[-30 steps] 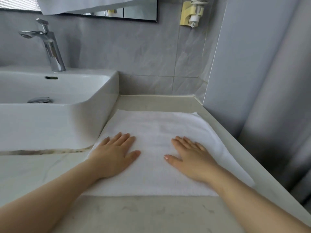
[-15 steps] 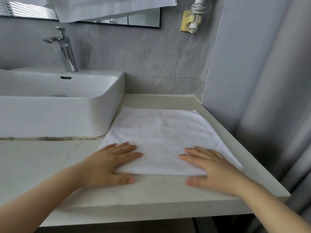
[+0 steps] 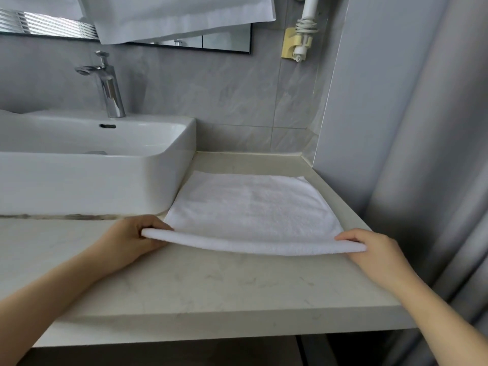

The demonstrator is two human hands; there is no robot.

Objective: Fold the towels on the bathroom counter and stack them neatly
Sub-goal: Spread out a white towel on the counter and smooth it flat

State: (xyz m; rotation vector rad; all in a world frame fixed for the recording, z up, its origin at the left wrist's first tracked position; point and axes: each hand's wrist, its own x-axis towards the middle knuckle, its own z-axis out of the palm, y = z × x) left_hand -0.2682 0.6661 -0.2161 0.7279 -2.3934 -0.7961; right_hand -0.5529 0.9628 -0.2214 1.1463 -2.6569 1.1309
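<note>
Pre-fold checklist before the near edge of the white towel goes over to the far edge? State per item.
1. Left hand grips the near left corner of the white terry towel: ok.
2. Right hand grips the near right corner: ok.
3. Near edge lifted evenly off the pale marble counter: not ok, the middle sags.
4. Far edge lying flat and straight: ok.
5. Fold path clear of the white ceramic basin: cannot tell, the towel's left side runs right beside it.
6. Other towels waiting on the counter: cannot tell, none in view there.
</note>
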